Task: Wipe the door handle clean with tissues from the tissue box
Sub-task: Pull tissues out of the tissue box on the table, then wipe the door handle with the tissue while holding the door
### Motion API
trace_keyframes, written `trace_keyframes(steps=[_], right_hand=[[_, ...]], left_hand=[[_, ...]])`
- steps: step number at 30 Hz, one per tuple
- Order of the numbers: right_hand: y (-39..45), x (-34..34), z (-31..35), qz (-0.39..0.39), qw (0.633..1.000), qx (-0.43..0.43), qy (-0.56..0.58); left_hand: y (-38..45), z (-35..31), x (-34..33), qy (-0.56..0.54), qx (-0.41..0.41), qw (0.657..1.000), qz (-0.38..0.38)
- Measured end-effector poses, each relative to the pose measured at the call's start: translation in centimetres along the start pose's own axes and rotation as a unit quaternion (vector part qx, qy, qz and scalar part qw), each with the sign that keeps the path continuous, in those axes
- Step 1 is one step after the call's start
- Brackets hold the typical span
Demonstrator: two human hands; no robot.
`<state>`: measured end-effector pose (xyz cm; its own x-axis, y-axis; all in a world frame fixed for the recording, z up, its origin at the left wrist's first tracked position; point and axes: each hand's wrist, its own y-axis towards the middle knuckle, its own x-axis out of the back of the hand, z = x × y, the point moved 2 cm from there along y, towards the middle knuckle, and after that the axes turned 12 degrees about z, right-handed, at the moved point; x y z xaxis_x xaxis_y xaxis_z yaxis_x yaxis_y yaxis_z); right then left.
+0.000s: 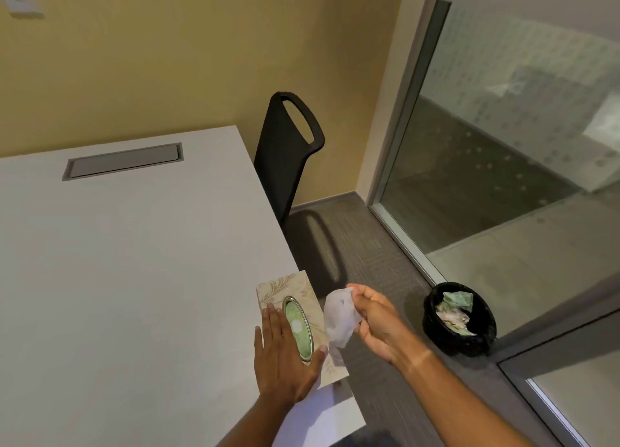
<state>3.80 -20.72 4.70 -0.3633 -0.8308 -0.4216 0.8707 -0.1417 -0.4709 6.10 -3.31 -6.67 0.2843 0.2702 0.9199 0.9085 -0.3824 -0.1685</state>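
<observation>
Starting at the far left, a white wall plate (20, 0) shows, partly cut off by the frame, on the yellow wall (188, 54). Below it spreads the white table (127, 262), with a grey flip-lid cable hatch (123, 161) let into its top near the wall. At the table's near right corner sits the tissue box (303, 325), beige with a leaf print and a green oval opening rimmed in silver. The left hand (285, 356) rests flat on the box, fingers straight and together, thumb spread toward its right edge, covering the left part of the top. Just right of the box, off the table's edge, the right hand (375, 319) pinches a white tissue (339, 315) between thumb and curled fingers; the tissue hangs crumpled, its lower tip overlapping the box's right side in this view, though whether it touches is hard to tell. Behind the table corner stands a black chair (285, 151) with a loop handle in its back, pushed near the table on grey carpet (365, 252). Farther right, a black-lined wastebasket (459, 319) holds crumpled paper scraps, green and whitish, and stands against the metal frame (402, 117) of a frosted glass panel (523, 117). The door handle is out of view.
</observation>
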Motion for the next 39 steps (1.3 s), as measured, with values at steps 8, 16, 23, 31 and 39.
trace_keyframes(steps=[8,16,23,31,39], right_hand=[[-1.5,2.8,1.5,-0.01,0.998,0.031,0.05],[-7.8,9.4,6.6,0.005,0.99,0.134,0.046],[-17.0,19.8,9.7,-0.138,0.971,0.194,-0.034],[-25.3,32.1,13.0,-0.254,0.926,0.277,-0.045],[-28.6,38.1,15.9,-0.32,0.876,0.357,-0.046]], left_hand=[[0.5,-2.1,2.9,0.022,-0.084,0.995,-0.042],[0.6,-13.3,5.9,0.036,-0.242,0.966,-0.081],[-1.1,-26.0,3.6,0.06,-0.374,0.921,-0.089],[-2.5,-41.9,0.5,0.04,-0.494,0.864,-0.088],[-0.9,-51.5,-2.7,0.028,-0.563,0.823,-0.067]])
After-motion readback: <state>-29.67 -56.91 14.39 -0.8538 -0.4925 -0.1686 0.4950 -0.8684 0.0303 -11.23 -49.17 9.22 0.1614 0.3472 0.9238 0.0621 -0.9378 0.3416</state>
